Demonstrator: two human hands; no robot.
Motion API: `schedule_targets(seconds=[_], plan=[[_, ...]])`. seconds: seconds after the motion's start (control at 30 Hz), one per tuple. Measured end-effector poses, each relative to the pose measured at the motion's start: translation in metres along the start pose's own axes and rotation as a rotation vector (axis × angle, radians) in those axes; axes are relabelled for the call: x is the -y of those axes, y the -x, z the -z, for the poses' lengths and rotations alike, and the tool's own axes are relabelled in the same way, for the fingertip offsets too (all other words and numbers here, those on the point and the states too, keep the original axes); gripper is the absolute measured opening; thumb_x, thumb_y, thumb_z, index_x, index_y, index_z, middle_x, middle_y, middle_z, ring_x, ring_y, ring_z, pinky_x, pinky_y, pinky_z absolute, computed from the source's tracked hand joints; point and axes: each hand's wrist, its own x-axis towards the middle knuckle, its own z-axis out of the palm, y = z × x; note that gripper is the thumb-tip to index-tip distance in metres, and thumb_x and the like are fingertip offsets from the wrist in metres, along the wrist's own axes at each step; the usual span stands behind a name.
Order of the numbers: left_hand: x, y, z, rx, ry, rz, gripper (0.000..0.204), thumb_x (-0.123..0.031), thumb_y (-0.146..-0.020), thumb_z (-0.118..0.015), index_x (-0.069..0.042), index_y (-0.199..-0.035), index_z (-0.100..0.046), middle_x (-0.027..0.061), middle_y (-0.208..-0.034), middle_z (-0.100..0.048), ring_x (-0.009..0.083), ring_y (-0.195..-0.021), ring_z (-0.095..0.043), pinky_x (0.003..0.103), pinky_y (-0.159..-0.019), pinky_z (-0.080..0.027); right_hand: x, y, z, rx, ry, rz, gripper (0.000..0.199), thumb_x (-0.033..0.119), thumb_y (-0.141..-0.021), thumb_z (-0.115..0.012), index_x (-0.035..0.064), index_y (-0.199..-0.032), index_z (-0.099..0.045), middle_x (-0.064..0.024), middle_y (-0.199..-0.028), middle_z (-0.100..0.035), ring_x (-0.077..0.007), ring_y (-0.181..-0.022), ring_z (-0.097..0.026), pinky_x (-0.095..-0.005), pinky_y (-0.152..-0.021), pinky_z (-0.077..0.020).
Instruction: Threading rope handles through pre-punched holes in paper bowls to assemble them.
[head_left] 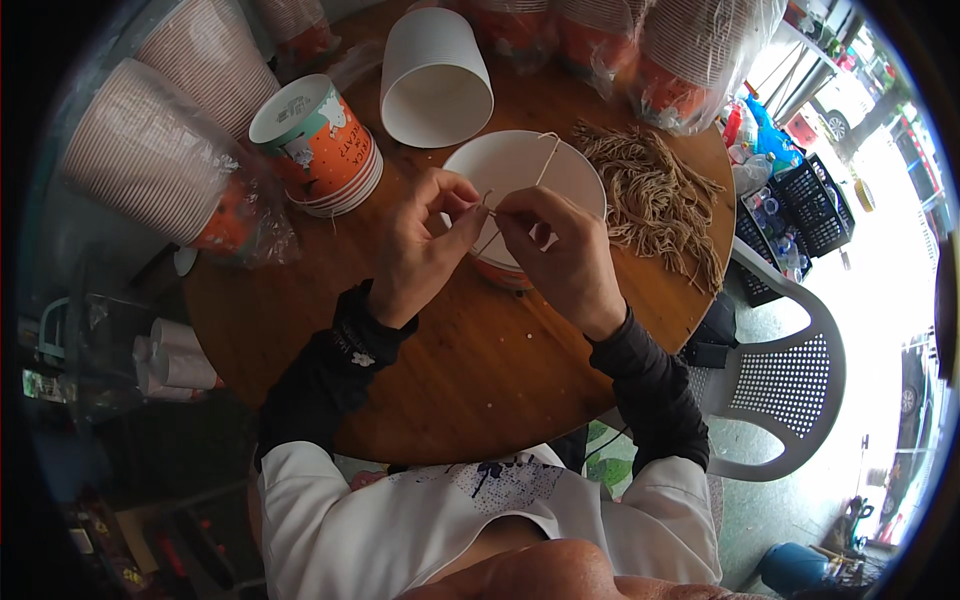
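Above an orange-and-white paper bucket [478, 152] standing upright on the table, my two hands work close together on a thin tan string [547, 160]. The string runs from the bucket's far rim down to my fingers. My left hand [425, 245] is closed, pinching the string between thumb and fingertips. Beside it, my right hand [568, 255] is closed on the string too, its thumb and forefinger near the left fingertips. Exactly how the string loops between them is too small to tell. A loose pile of tan strings [650, 195] lies to the right of the bucket.
On the wooden table [440, 380] a white bucket [435, 75] lies on its side. Left of it stands a stack of orange printed buckets [315, 145]. Plastic-wrapped bucket stacks [150, 150] line the left and far edges. A grey plastic chair [785, 385] stands at right.
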Motion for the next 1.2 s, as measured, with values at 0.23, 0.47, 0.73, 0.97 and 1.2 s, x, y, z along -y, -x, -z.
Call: schedule_targets(seconds=[0.23,0.47,0.73,0.97,1.2], plan=[[0.001,-0.002,-0.001,-0.006,-0.272,-0.265,0.008,-0.005,-0.087,-0.066,-0.005,-0.095,-0.066,0.0014,-0.079,-0.063,0.0079,-0.072,-0.058,0.023,-0.061,-0.046,0.000,0.001,-0.002,-0.032,-0.024,0.015,0.009,0.004,-0.084,-0.065,0.0027,-0.092,-0.063,-0.0106,-0.079,-0.065,-0.0225,-0.066,-0.063,-0.0306,-0.058,-0.0491],[-0.008,0.000,0.004,0.047,-0.146,0.002,0.009,-0.006,-0.087,-0.066,-0.002,-0.095,-0.068,0.0020,-0.086,-0.067,0.0060,-0.078,-0.060,0.023,-0.065,-0.049,0.001,0.000,-0.003,-0.037,-0.036,0.008,0.011,0.003,-0.084,-0.064,0.0038,-0.095,-0.061,-0.0102,-0.079,-0.064,-0.0213,-0.066,-0.063,-0.0309,-0.059,-0.0493],[-0.019,-0.010,0.018,0.208,0.253,0.365,0.020,-0.014,-0.093,-0.062,0.001,-0.105,-0.066,0.0023,-0.097,-0.067,0.0049,-0.087,-0.060,0.021,-0.078,-0.049,0.000,0.000,-0.008,-0.053,-0.024,0.046,0.016,-0.002,-0.084,-0.063,0.0038,-0.096,-0.054,-0.0108,-0.084,-0.063,-0.0232,-0.075,-0.065,-0.0327,-0.063,-0.0513],[-0.019,-0.017,0.029,0.307,0.373,0.493,0.021,-0.014,-0.094,-0.060,0.000,-0.109,-0.064,0.0017,-0.097,-0.066,0.0061,-0.088,-0.059,0.021,-0.083,-0.046,0.001,0.003,-0.013,-0.091,-0.032,0.084,0.019,-0.003,-0.083,-0.064,0.0041,-0.099,-0.055,-0.0115,-0.086,-0.064,-0.0252,-0.074,-0.065,-0.0348,-0.065,-0.0519],[-0.021,-0.016,0.025,0.292,0.317,0.472,0.024,-0.019,-0.093,-0.064,0.001,-0.106,-0.067,0.0022,-0.096,-0.068,0.0052,-0.088,-0.060,0.021,-0.082,-0.047,-0.002,0.003,-0.007,-0.085,0.059,0.208,0.013,0.000,-0.084,-0.065,0.0040,-0.096,-0.063,-0.0121,-0.082,-0.066,-0.0239,-0.073,-0.066,-0.0330,-0.064,-0.0531]])
